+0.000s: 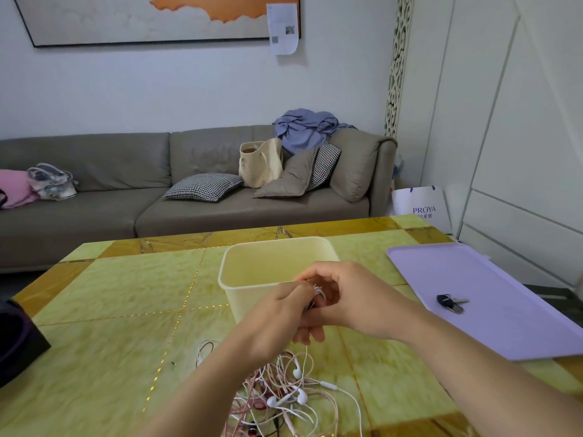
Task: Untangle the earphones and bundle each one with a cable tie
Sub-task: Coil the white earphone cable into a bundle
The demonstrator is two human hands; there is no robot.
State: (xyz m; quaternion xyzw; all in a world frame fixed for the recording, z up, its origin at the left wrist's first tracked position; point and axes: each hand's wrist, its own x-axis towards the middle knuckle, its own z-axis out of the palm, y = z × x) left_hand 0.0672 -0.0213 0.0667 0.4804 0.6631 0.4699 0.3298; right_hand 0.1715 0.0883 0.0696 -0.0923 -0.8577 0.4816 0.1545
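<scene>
The glossy marble-look table (126, 294) fills the lower frame, with a smooth lilac tray (504, 310) at right and a cream plastic bin (268, 257) at centre. The tangle (284, 395) lies bottom centre: thin cords, probably limp, light and quick to snag. Your left grip (277, 320) and right grip (353, 298) both curl round a white coil (318, 291). Pinch cord, not buds.

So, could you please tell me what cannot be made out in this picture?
Head view only:
- Cable: mostly hidden between the left hand and right hand; whether a tie is on it cannot be told.
- Earphones: the tangle is cut by the bottom edge and overlaps itself; count unclear.
- Bin: floor hidden by its front wall and the hands.
- Dark object: cut by the left edge.
</scene>
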